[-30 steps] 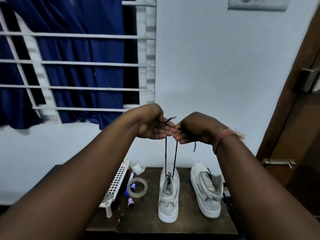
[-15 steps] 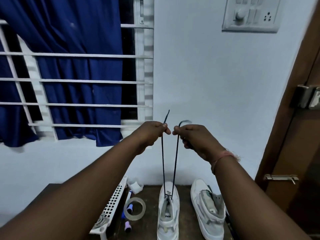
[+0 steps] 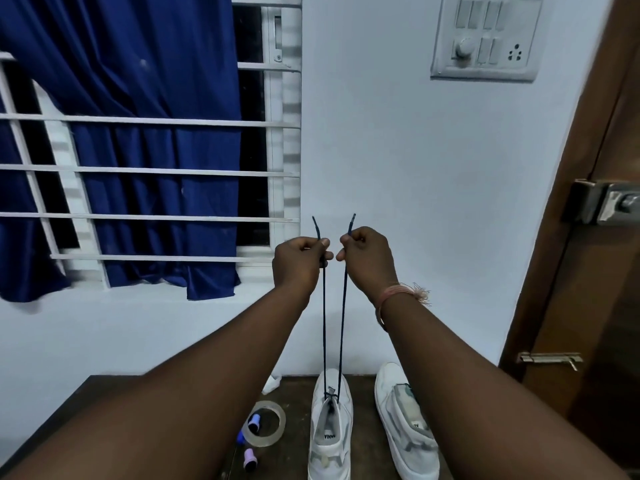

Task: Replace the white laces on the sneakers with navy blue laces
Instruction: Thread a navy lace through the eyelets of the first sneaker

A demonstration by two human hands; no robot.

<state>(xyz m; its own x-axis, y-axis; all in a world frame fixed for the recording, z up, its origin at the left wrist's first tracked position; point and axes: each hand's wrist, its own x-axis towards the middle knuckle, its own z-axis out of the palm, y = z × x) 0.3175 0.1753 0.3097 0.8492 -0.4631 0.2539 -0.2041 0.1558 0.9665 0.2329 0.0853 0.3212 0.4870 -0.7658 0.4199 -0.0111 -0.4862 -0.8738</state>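
Item: navy lace (image 3: 341, 323), 2 strands, drawn up taut from the lowest eyelets of the left sneaker (image 3: 330, 424) on the tabletop (image 3: 298, 455). Left hand (image 3: 299, 261): fingers curled and clamped on 1 strand. Right hand (image 3: 369, 259): fingers clamped on the other strand. Both tips are seen projecting above the fists. Right sneaker (image 3: 405, 420): just beside, no lace seen. Tape roll (image 3: 265, 424): near.

Handling note: the 2 tips are best held level, so equal lengths are confirmed before crossing is begun; tension is to be kept gentle, lest the sneaker be lifted.
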